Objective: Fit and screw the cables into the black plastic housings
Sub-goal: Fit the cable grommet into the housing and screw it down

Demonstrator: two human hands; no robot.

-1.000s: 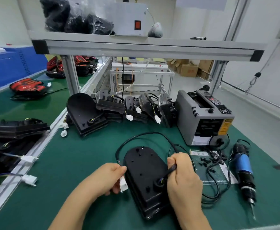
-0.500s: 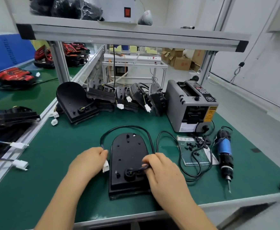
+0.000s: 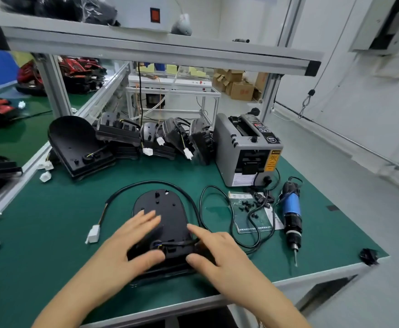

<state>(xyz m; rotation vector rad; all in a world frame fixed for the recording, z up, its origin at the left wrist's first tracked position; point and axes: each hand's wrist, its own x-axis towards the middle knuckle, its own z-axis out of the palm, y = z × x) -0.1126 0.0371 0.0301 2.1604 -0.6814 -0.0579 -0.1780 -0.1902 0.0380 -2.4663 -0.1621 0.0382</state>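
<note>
Both hands are resting on the black housing (image 3: 163, 216) by the worktop's (image 3: 51, 233) front edge.
It is lying flat, long axis running front to back, rounded end pointing at the back edge. The left hand (image 3: 127, 247) and right hand (image 3: 219, 252) are laying straight, spread fingers on its near end, gripping nothing.

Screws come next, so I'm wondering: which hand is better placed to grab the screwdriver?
Right. The screwdriver lies right of the housing, nearer the right hand; the left hand rests on the housing's left side.
</note>
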